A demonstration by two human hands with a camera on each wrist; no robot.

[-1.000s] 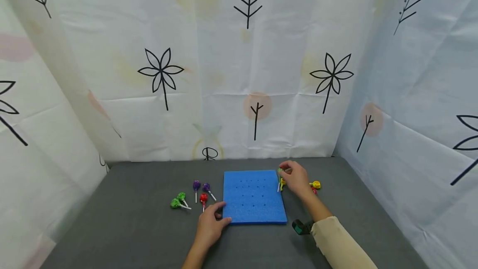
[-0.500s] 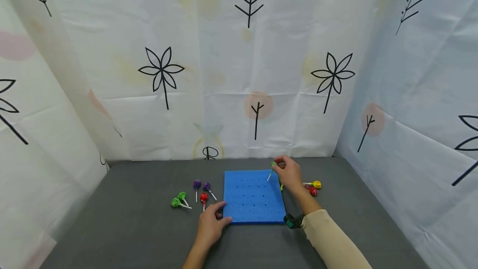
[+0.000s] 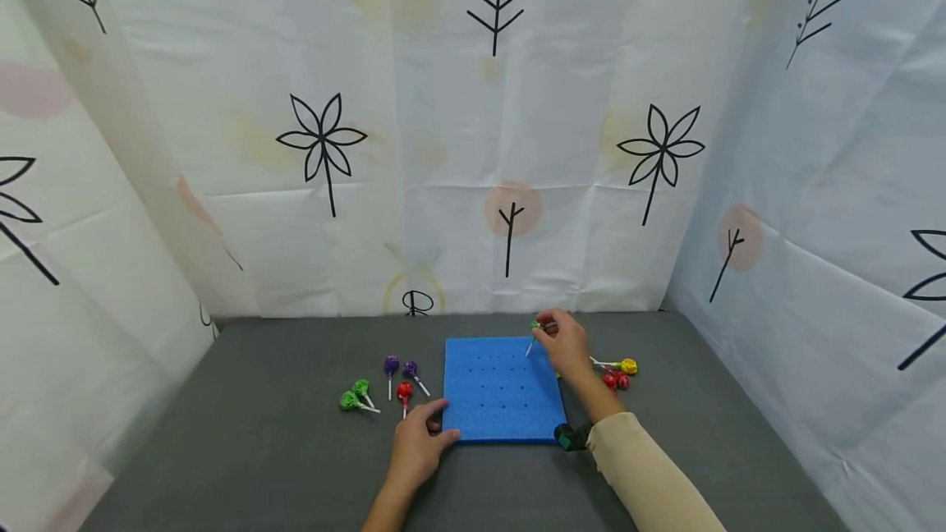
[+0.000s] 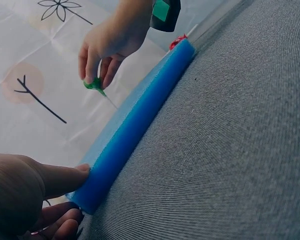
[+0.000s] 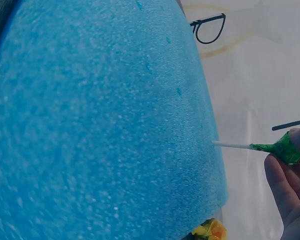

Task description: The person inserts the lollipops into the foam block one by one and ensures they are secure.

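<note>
My right hand (image 3: 563, 345) pinches a green-wrapped lollipop (image 5: 285, 148) by its candy end. The white stick points down, its tip right at the surface of the blue foam board (image 3: 502, 425), near the far right row of small holes. The foam board lies flat, dotted with rows of these holes. At its near left corner my left hand (image 3: 417, 446) grips the edge, thumb (image 4: 70, 179) on top and the other fingers along the side. Part of a yellow lollipop (image 5: 210, 230) shows beside the board in the right wrist view.
Left of the board lie two purple lollipops (image 3: 391, 364), a red lollipop (image 3: 404, 390) and two green lollipops (image 3: 349, 401). Right of it are a yellow lollipop (image 3: 628, 366) and red lollipops (image 3: 609, 382), partly behind the right forearm. A patterned cloth (image 3: 443, 146) walls the grey table (image 3: 259, 433).
My right hand has carried the green lollipop leftward from beside the board's right edge to over its far right part. My left hand has stayed at the corner.
</note>
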